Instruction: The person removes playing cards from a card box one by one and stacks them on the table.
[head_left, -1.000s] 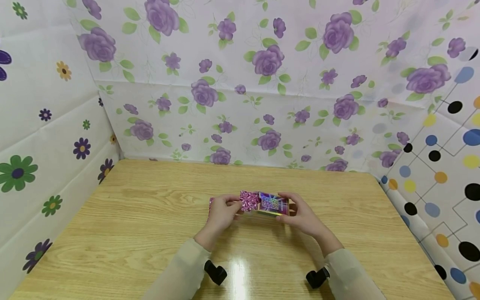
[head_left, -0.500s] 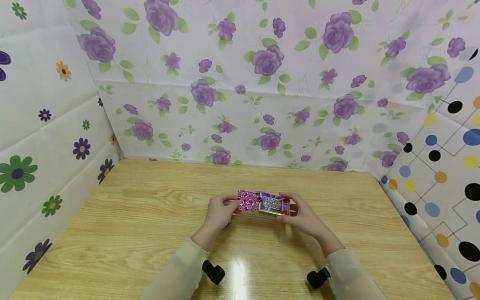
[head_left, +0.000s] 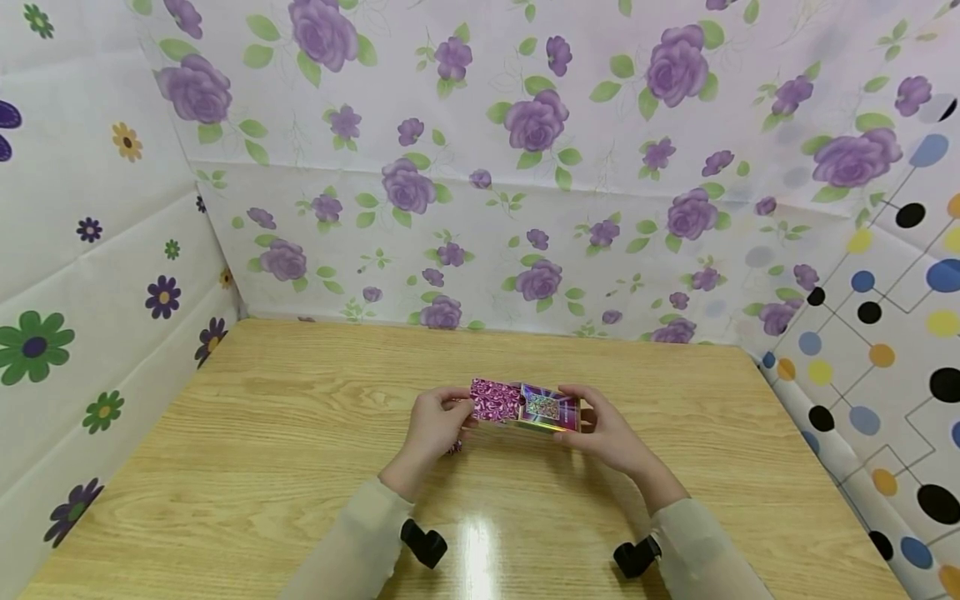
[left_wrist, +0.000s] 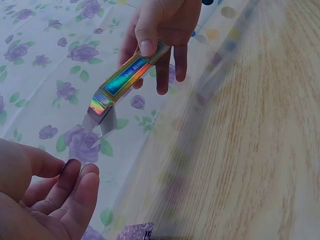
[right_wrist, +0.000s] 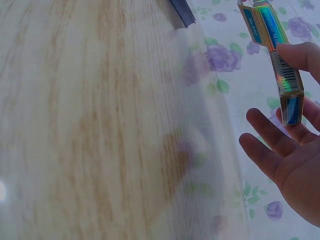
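Observation:
My left hand [head_left: 437, 421] pinches the free end of a pink-patterned card [head_left: 495, 400] between thumb and fingers. The card's other end meets the open mouth of a shiny holographic card box [head_left: 551, 408]. My right hand [head_left: 603, 429] grips that box at its far end, thumb on one side, fingers on the other. In the left wrist view the card shows nearly edge-on, beside an open flap of the box [left_wrist: 127, 75]. Another patterned card [head_left: 455, 447] lies on the table, mostly hidden under my left hand.
The wooden table [head_left: 300, 467] stands against a wall covered in flower-print cloth [head_left: 465, 167]. Flower-print cloth also closes off the left side, and a dotted cloth [head_left: 862, 350] the right. A black wrist camera [head_left: 423, 543] sits on each sleeve.
My left hand has moved slightly left, drawing the card further from the box, so more of its pattern shows. My right hand and the box have hardly moved.

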